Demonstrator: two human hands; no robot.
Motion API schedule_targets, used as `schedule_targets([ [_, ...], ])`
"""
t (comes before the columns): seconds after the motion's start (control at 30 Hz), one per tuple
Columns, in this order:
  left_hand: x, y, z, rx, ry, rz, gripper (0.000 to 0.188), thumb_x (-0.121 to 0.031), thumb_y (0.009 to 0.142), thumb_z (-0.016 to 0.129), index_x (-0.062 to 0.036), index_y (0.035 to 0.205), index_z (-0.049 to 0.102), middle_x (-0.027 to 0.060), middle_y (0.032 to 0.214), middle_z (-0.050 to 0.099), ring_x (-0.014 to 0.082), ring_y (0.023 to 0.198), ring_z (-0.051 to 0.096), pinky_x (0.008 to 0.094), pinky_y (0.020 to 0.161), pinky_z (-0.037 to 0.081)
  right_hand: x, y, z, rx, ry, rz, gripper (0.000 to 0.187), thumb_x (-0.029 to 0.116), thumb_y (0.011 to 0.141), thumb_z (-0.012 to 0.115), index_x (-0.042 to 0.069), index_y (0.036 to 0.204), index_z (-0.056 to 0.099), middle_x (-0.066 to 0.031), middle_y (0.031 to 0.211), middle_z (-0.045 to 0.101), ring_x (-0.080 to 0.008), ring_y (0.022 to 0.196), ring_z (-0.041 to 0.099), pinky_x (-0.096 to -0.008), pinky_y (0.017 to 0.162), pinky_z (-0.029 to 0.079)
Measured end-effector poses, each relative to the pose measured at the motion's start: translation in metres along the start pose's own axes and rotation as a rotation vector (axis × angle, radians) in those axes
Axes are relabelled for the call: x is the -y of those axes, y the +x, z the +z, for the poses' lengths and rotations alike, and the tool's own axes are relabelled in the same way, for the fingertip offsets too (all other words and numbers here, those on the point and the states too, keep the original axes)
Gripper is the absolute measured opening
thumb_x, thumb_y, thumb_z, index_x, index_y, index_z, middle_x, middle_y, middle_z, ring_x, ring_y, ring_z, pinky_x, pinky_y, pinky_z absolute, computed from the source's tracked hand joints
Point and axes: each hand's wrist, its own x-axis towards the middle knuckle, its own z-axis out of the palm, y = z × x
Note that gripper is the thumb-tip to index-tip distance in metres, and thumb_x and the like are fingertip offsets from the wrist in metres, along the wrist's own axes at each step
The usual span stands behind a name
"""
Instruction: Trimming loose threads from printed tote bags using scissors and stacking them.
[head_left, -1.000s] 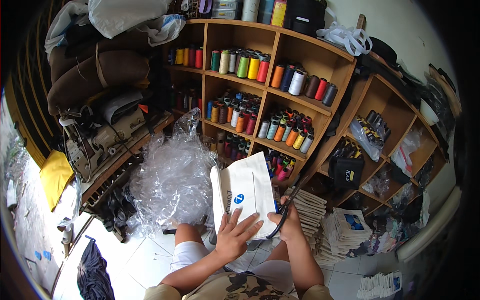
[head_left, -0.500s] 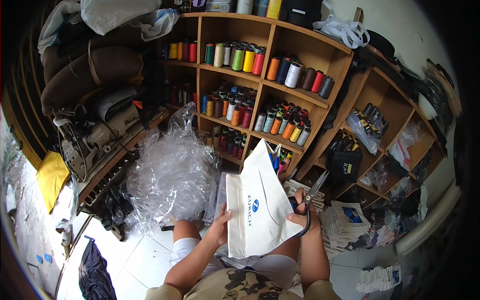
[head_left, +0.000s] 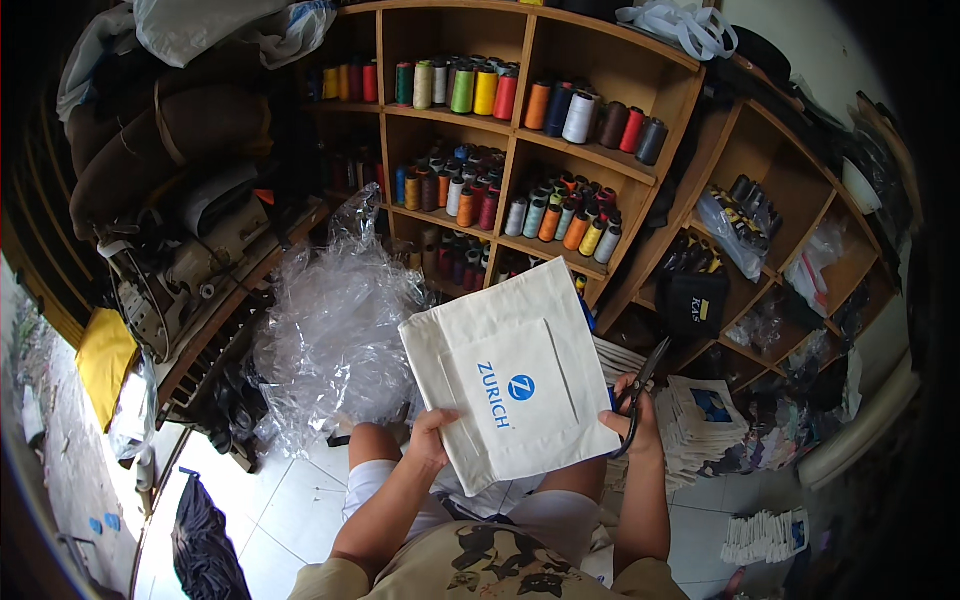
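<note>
An off-white canvas bag [head_left: 520, 340] with a blue printed logo is spread between my hands above my lap, its printed side up. My left hand [head_left: 433, 440] pinches the bag's edge at the lower left. At the opposite edge my right hand [head_left: 633, 418] grips the bag between thumb and fingers. That same hand also carries black-handled scissors [head_left: 648, 378], their blades pointing up and away from the bag. A bit of blue shows behind the bag's right edge; most of it is hidden.
A large heap of clear plastic wrap [head_left: 335, 340] lies left of my knees. Wooden shelves [head_left: 520, 130] of thread spools stand ahead. Stacks of similar cloth pieces [head_left: 700, 410] sit at right. A sewing machine [head_left: 190, 270] is on the left, and a dark folded umbrella-like bundle [head_left: 205, 540] lies on the floor.
The bag has swung from a tilted, partly folded pose to lying flatter and wider, its front facing up more fully. Both hands keep hold of it; the scissors moved slightly right. The view shifted a little.
</note>
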Motion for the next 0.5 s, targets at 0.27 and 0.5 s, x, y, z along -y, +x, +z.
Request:
schedule_targets([
  [0.27,0.023,-0.001,0.014,-0.005,0.25,0.062,0.058,0.001,0.077,0.063,0.0063,0.131,0.042,0.0188,0.115,0.061,0.0303,0.103,0.063,0.0434,0.091,0.052,0.003,0.001,0.007,-0.145,-0.031,-0.252,0.039,-0.005,0.066,0.068,0.012,0.093,0.045,0.0037,0.086,0.039,-0.0056,0.074,0.038,-0.0207,0.066,0.032],
  [0.5,0.048,-0.018,0.008,0.163,0.281,0.032,0.068,0.008,0.075,0.065,-0.0004,0.137,0.038,0.0138,0.125,0.058,0.0268,0.111,0.06,0.0401,0.096,0.048,-0.001,0.014,0.015,-0.196,0.069,-0.331,0.037,-0.012,0.07,0.06,0.009,0.096,0.043,-0.0021,0.092,0.043,-0.0151,0.094,0.051,-0.0318,0.096,0.039],
])
